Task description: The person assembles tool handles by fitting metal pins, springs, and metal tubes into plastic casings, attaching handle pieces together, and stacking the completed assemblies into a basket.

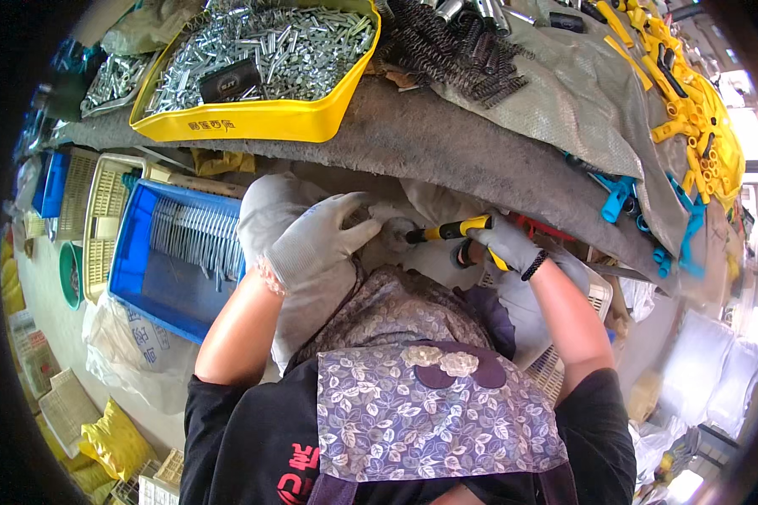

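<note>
I can make out a row of small dark characters on the front of the yellow tray (pixel 269 124), faint lettering on the black block (pixel 230 82) lying in it, red characters on the black shirt (pixel 244 433) and blue ones on the white plastic bag (pixel 120 335)

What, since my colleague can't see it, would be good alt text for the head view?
A gloved right hand grips a black and yellow tool; the gloved left hand is open nearby. A blue crate of thin metal parts stands at left, a yellow tray of small silvery pieces ahead.
</note>
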A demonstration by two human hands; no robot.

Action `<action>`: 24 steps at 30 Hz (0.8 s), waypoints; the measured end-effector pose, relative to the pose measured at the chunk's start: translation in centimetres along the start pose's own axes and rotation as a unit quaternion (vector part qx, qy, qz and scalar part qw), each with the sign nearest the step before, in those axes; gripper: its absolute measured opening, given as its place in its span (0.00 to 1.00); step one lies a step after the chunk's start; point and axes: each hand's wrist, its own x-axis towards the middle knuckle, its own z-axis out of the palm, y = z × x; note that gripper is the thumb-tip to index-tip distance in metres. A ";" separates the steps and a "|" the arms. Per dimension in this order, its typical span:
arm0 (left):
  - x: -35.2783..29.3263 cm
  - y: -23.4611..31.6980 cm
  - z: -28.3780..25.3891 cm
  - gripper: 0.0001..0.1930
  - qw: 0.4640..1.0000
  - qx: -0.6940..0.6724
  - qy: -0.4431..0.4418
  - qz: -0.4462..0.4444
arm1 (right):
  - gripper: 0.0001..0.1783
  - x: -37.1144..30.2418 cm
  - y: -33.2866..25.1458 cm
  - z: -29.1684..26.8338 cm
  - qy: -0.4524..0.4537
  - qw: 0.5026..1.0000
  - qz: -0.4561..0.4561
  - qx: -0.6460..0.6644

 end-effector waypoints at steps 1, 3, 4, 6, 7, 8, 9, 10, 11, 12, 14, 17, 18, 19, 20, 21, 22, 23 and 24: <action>0.5 0.8 0.0 0.26 0.997 -0.061 -0.016 -0.054 | 0.12 -0.2 -0.3 -0.3 -0.081 0.997 0.006 0.012; 1.3 2.4 0.0 0.26 0.989 -0.114 -0.033 -0.092 | 0.19 -2.5 -2.5 0.1 -0.119 0.986 -0.105 0.040; 1.8 3.5 0.2 0.25 0.987 -0.135 -0.070 -0.058 | 0.26 -3.4 -2.4 0.6 -0.066 0.986 -0.110 -0.101; 3.0 5.2 1.5 0.26 0.982 -0.134 -0.129 0.025 | 0.24 -4.9 -3.6 1.1 -0.086 0.945 -0.110 -0.295; 3.8 5.6 3.0 0.28 0.979 -0.114 -0.150 0.076 | 0.18 -4.1 -2.4 2.1 -0.103 0.935 -0.107 -0.322; 4.6 5.6 5.7 0.29 0.983 -0.001 -0.179 0.051 | 0.18 -2.7 1.3 4.3 0.001 0.900 -0.201 -0.386; 5.1 4.8 9.1 0.30 0.974 0.114 -0.197 0.018 | 0.12 -0.9 2.5 5.4 -0.027 0.883 -0.222 -0.413; 6.3 3.5 12.8 0.30 0.950 0.173 -0.261 0.016 | 0.15 1.8 6.0 8.0 0.040 0.892 -0.221 -0.393; 7.0 0.7 16.3 0.31 0.921 0.229 -0.314 -0.003 | 0.19 1.8 3.2 7.5 -0.030 0.910 -0.206 -0.359; 7.5 -2.5 19.5 0.26 0.919 0.228 -0.317 0.061 | 0.13 2.6 2.1 7.7 -0.128 0.908 -0.178 -0.358; 7.0 -8.3 24.4 0.19 0.929 0.210 -0.282 0.116 | 0.15 -0.7 -2.6 6.1 -0.070 0.895 -0.125 -0.423; 7.1 -8.4 26.0 0.18 0.952 0.052 -0.277 0.122 | 0.22 0.2 -0.5 8.9 -0.018 0.950 -0.082 -0.300; 9.3 -7.9 25.1 0.18 0.952 0.061 -0.269 0.133 | 0.21 1.0 0.8 9.0 0.035 0.957 -0.122 -0.261; 10.8 -7.4 24.1 0.20 0.932 0.104 -0.317 0.139 | 0.20 1.2 1.7 9.2 0.085 0.960 -0.158 -0.216; 11.5 -7.2 23.3 0.21 0.907 0.145 -0.368 0.143 | 0.20 1.2 1.9 9.6 0.094 0.960 -0.155 -0.212; 12.1 -8.2 23.0 0.21 0.906 0.155 -0.363 0.153 | 0.21 2.1 1.6 8.4 0.053 0.960 -0.143 -0.237; 11.5 -10.5 23.3 0.21 0.913 0.159 -0.355 0.121 | 0.22 3.1 1.2 7.4 0.011 0.956 -0.134 -0.261; 11.5 -11.6 23.5 0.22 0.920 0.157 -0.349 0.089 | 0.22 3.5 1.1 7.7 0.019 0.955 -0.136 -0.264; 8.7 -8.4 24.4 0.22 0.917 0.158 -0.353 0.095 | 0.22 3.3 2.0 9.4 0.051 0.963 -0.112 -0.240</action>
